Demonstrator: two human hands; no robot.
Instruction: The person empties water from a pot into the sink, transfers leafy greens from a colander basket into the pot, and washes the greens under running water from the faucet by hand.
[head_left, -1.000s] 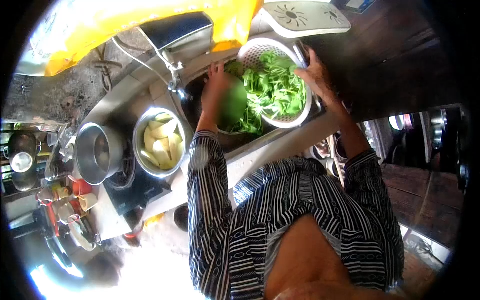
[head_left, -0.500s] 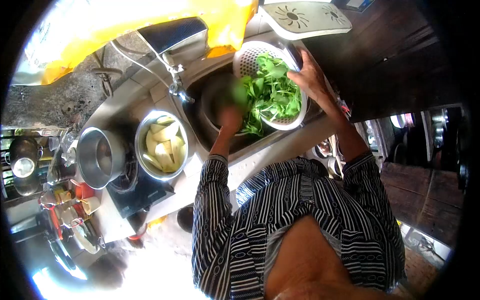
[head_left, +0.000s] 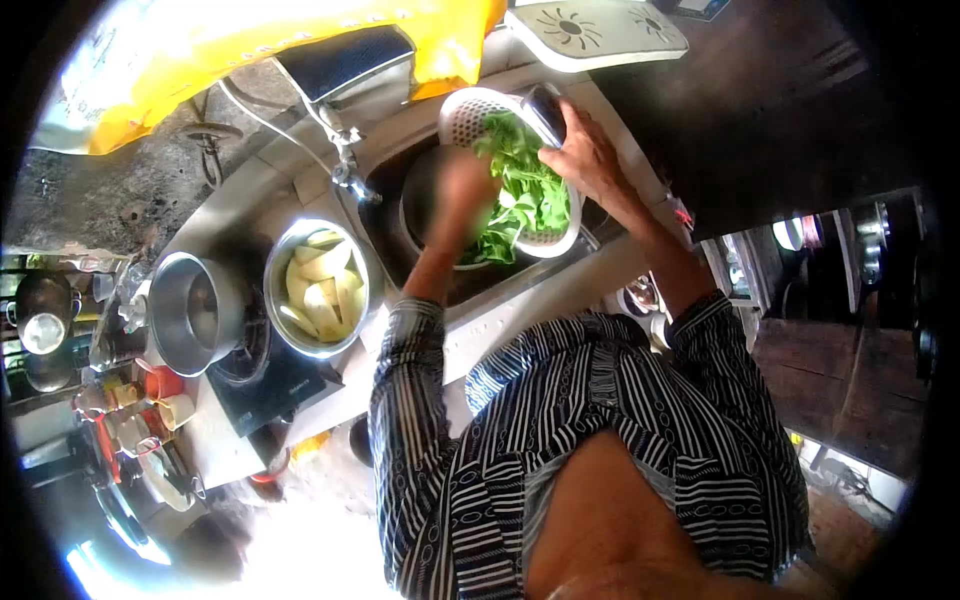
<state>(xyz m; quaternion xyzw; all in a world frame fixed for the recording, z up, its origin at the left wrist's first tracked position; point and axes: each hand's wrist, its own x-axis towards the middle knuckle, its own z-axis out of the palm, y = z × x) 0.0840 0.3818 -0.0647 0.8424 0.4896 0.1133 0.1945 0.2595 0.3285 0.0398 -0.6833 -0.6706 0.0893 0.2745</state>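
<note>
Over the sink (head_left: 480, 284), gripped the colander (head_left: 465, 117) with the right hand (head_left: 592, 160); couldn't tell the hold of the blurred left hand (head_left: 462, 195); judged the greens (head_left: 530, 190) light, soft, best scooped underneath.

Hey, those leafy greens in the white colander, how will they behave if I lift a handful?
The leafy greens will probably flop, since they look thin and lie bent over one another in the white colander. They're likely light for their bulk, being a loose heap. They look jumbled, so some may cling or drop.
</note>
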